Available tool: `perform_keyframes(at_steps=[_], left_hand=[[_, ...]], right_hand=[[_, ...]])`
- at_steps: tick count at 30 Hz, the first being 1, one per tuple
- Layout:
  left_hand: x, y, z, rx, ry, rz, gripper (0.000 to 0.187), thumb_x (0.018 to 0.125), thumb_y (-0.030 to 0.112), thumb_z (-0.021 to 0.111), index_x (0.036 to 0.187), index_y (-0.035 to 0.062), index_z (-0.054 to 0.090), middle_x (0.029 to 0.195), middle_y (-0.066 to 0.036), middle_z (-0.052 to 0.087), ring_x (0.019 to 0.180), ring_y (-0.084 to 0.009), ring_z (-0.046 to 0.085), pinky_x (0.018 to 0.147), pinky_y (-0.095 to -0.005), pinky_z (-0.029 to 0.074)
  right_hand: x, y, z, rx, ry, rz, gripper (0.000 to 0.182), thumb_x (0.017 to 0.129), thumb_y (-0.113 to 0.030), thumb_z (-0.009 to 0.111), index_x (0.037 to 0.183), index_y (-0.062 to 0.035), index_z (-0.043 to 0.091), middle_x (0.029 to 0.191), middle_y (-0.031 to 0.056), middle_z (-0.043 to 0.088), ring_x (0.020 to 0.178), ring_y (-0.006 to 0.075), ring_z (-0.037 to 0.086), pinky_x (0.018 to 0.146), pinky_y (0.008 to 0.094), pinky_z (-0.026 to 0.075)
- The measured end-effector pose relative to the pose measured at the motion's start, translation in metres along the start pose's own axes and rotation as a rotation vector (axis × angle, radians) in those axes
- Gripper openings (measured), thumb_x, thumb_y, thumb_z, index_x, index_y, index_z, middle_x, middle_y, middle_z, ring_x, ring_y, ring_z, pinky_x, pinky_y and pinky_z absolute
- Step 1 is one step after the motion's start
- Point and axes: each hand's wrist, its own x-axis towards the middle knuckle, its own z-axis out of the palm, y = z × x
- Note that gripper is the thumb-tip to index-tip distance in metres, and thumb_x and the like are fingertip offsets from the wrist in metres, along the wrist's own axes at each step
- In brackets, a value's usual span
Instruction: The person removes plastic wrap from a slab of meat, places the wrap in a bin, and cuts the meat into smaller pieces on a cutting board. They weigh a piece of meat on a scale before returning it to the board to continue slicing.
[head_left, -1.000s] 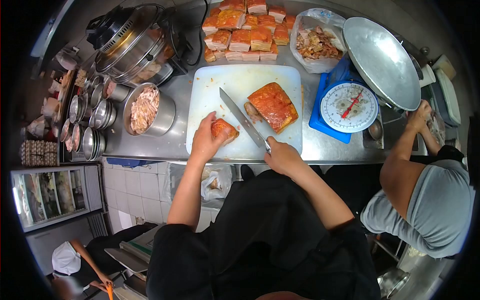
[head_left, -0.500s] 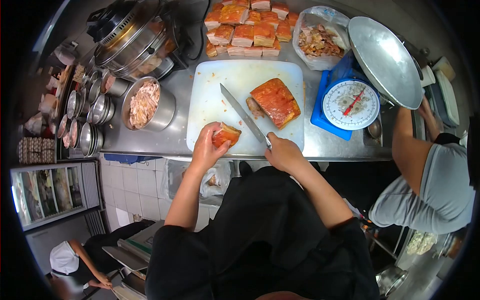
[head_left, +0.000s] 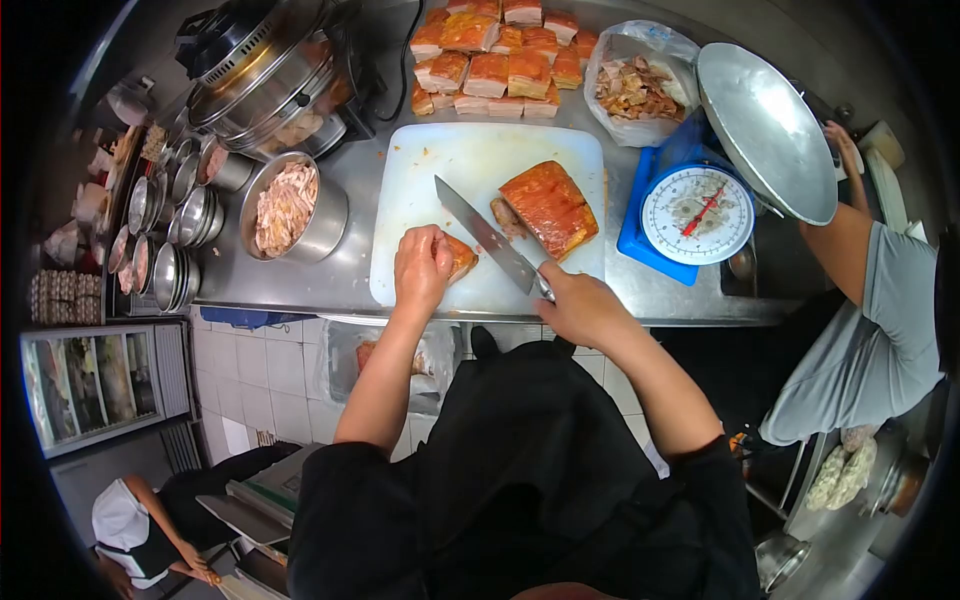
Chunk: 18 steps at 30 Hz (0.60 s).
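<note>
I have my left hand point(head_left: 422, 266) pressed down over a small piece of roast pork point(head_left: 460, 257), fingers curled on top of it, near the six o'clock edge of the white cutting board point(head_left: 440, 170). My right hand point(head_left: 580, 305) is wrapped tight round the handle of the knife point(head_left: 487, 237), whose blade slants toward eleven o'clock and lies just beside the piece, at its three o'clock side. The big slab of pork point(head_left: 548, 208) lies at two o'clock from my left hand, apart from the blade. I judge this as the lining-up before a slice. The next cut wants the blade square over the piece and my fingertips tucked back, since they sit close to the edge.
</note>
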Motion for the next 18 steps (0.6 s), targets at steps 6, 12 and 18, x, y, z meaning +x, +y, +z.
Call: perform_keyframes(at_steps=[6,12,18], left_hand=[[0.003,0.003,-0.003,0.09,0.002,0.069,0.017,0.086,0.011,0.067,0.103,0.0104,0.065,0.096,-0.01,0.064,0.091,-0.0334,0.062,0.079,-0.045,0.049],[0.0,0.0,-0.002,0.133,-0.015,0.059,0.022,0.083,0.012,0.069,0.105,0.0122,0.065,0.101,-0.009,0.063,0.095,-0.0322,0.061,0.081,-0.0452,0.05],[-0.002,-0.002,-0.002,0.114,-0.012,0.097,0.029,0.08,0.012,0.07,0.109,0.0135,0.066,0.103,-0.009,0.06,0.098,-0.0309,0.06,0.084,-0.0446,0.049]], right_hand=[[-0.021,-0.02,-0.043,-0.144,-0.078,-0.08,0.035,0.095,-0.024,0.063,0.12,-0.0012,0.052,0.096,0.0263,0.071,0.096,0.0438,0.069,0.086,0.0522,0.053],[-0.024,-0.034,-0.062,-0.214,-0.139,-0.124,0.038,0.094,-0.023,0.064,0.122,0.0009,0.053,0.095,0.0257,0.071,0.095,0.0439,0.069,0.085,0.0521,0.053],[-0.025,-0.047,-0.073,-0.256,-0.221,-0.097,0.048,0.096,-0.027,0.065,0.132,0.0004,0.05,0.102,0.0286,0.07,0.102,0.0483,0.066,0.088,0.054,0.052]])
